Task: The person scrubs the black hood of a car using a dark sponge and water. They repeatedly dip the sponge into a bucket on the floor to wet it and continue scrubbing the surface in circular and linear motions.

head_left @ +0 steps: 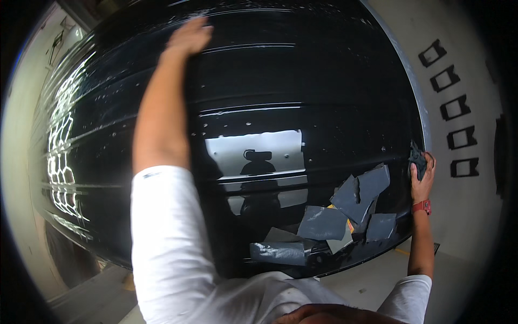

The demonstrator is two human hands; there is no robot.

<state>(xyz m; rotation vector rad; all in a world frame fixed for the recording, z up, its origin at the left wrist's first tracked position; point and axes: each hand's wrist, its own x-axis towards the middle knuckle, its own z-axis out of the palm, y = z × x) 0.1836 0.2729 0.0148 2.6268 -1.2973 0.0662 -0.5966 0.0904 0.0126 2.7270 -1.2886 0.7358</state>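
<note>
A dark, crumpled cloth (pixel 417 157) sits at the right edge of a large, glossy black panel (pixel 350 75), bunched between the thumb and fingers of the right hand (pixel 425 177). The left hand (pixel 190 36) is well apart from it, stretched to the far part of the panel with the arm almost straight. That hand is blurred and looks flat against the surface — whether anything lies under its palm, I cannot tell.

The panel is curved, with long raised ridges, scattered droplets and bright reflections, among them a pale rectangle with a dark silhouette in front of it. On its near right part, between the person's body and the cloth, lies a loose spread of grey sheets (pixel 322 222), some overlapping, several with torn edges; a bit of yellow shows among them.

A red watch (pixel 422 207) circles the right wrist, and both arms wear white sleeves (pixel 170 232). Beyond the panel's right edge — on a pale surface — runs a row of black outlined shapes (pixel 456 108).
</note>
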